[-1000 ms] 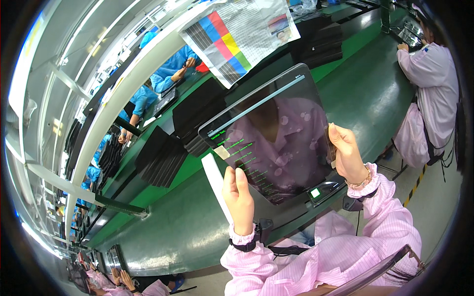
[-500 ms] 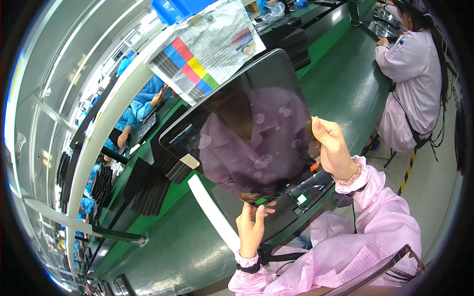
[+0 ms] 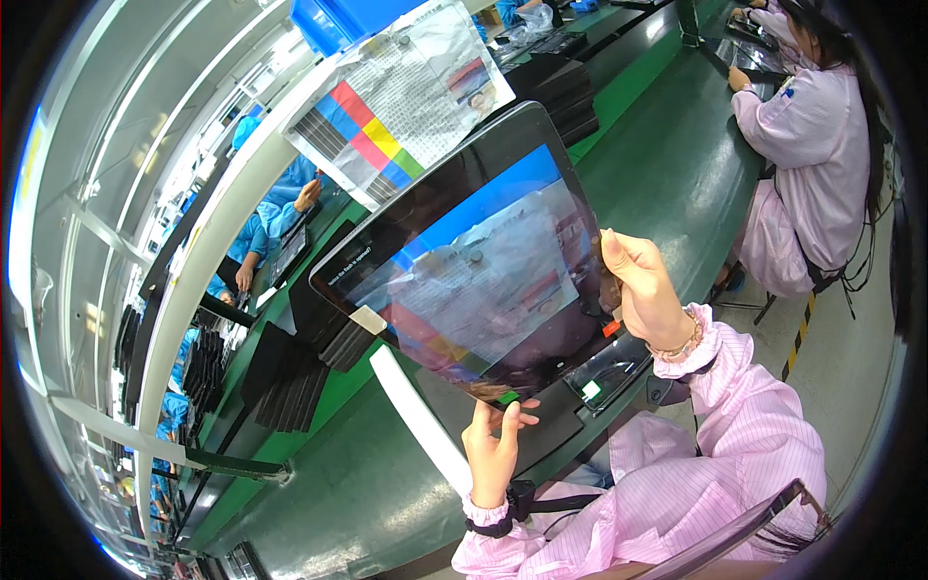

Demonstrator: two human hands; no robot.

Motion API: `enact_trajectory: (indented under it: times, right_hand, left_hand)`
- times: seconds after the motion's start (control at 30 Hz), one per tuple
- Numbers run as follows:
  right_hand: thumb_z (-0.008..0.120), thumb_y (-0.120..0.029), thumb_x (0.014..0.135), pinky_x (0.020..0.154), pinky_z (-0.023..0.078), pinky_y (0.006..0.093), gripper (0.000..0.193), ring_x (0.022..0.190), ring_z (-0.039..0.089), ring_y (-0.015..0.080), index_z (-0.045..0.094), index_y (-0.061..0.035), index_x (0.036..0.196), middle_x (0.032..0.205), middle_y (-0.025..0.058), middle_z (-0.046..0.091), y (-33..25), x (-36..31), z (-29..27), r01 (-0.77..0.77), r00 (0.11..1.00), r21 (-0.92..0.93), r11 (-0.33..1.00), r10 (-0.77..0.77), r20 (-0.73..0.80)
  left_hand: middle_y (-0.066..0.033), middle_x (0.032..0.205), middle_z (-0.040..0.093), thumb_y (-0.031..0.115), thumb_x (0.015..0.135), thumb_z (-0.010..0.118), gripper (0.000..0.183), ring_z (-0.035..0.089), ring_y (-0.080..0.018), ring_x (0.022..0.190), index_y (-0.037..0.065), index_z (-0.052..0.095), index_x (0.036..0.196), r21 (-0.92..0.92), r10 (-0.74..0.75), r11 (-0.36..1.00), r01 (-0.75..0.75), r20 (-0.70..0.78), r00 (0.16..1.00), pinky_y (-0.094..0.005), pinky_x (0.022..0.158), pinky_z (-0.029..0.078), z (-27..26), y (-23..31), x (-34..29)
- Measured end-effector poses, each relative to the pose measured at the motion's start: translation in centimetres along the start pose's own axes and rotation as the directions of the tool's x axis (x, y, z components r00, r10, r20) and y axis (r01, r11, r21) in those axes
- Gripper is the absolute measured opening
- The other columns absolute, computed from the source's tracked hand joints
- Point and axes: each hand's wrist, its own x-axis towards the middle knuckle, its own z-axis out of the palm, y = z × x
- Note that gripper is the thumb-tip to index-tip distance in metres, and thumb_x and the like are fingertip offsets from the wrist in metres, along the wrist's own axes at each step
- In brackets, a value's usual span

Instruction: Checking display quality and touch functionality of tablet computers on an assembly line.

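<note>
A black-framed tablet [image 3: 454,261] is held tilted above the bench. Its screen is lit with a camera picture of the printed sheet [image 3: 411,97], which hangs just beyond it and carries text and coloured blocks. My left hand [image 3: 491,449] is closed on the tablet's near lower edge, beside a small green sticker, some fingers hidden behind. My right hand [image 3: 646,295] grips the right edge with the thumb in front, above an orange-red tag [image 3: 611,329]. A pale sticker [image 3: 366,320] sits on the tablet's left corner. Under the tablet, another dark glossy device [image 3: 609,377] with a green-and-white label lies partly covered.
A curved white strip [image 3: 418,420] runs along the green bench [image 3: 338,483]. Black panels stand stacked [image 3: 293,387] to the left, and more lie behind the sheet. A blue bin [image 3: 338,21] sits at the top. One co-worker [image 3: 822,145] sits at far right; others in blue work at left.
The tablet's screen has gone from dark and reflective to a lit picture of the sheet. Both hands keep their hold, with only a slight shift of the tablet.
</note>
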Motion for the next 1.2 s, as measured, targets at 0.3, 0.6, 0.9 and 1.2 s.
enact_trajectory:
  times: [0.3,0.6,0.9,1.2]
  right_hand:
    - [0.047,-0.030,0.099,0.065,0.044,0.0197,0.032,0.073,0.051,0.0026,0.059,-0.0008,0.092,0.084,-0.0023,0.059,0.1,0.4,0.7,-0.008,0.996,-0.027,1.000,0.005,-0.091]
    - [0.047,-0.030,0.099,0.063,0.042,0.0200,0.032,0.070,0.049,0.0024,0.060,-0.0010,0.095,0.082,-0.0036,0.056,1.0,-0.2,-0.1,-0.013,0.987,-0.146,0.989,-0.011,-0.162]
    - [0.046,-0.032,0.099,0.043,0.024,0.0169,0.032,0.049,0.033,-0.0007,0.055,-0.0066,0.082,0.064,-0.0088,0.044,1.3,-0.4,1.5,-0.045,0.983,-0.078,0.996,0.030,-0.181]
    - [0.047,-0.035,0.099,0.042,0.024,0.0170,0.034,0.046,0.032,-0.0001,0.053,-0.0085,0.078,0.062,-0.0078,0.042,1.0,-0.3,1.5,0.001,0.986,-0.163,0.987,-0.028,-0.163]
  left_hand:
    - [-0.0175,0.092,0.069,0.012,0.098,0.045,0.022,0.068,-0.0180,0.071,-0.004,0.047,0.112,-0.008,0.002,1.000,-0.003,-0.005,1.000,-0.0238,0.064,0.050,-0.2,0.0,0.2]
    - [-0.0185,0.096,0.067,0.018,0.100,0.041,0.031,0.068,-0.0200,0.074,-0.004,0.041,0.121,0.011,0.026,1.000,-0.026,0.025,0.999,-0.0263,0.065,0.051,-0.4,-0.8,0.0]
    - [-0.0155,0.094,0.066,0.024,0.099,0.044,0.043,0.067,-0.0205,0.071,-0.006,0.025,0.124,0.015,0.003,1.000,-0.005,0.091,0.996,-0.0292,0.063,0.054,0.2,-2.8,-1.2]
    - [-0.0096,0.079,0.058,0.036,0.102,0.032,0.045,0.055,-0.0126,0.057,0.001,0.026,0.129,-0.028,0.014,1.000,-0.012,0.067,0.998,-0.0238,0.053,0.047,0.4,-2.5,-1.5]
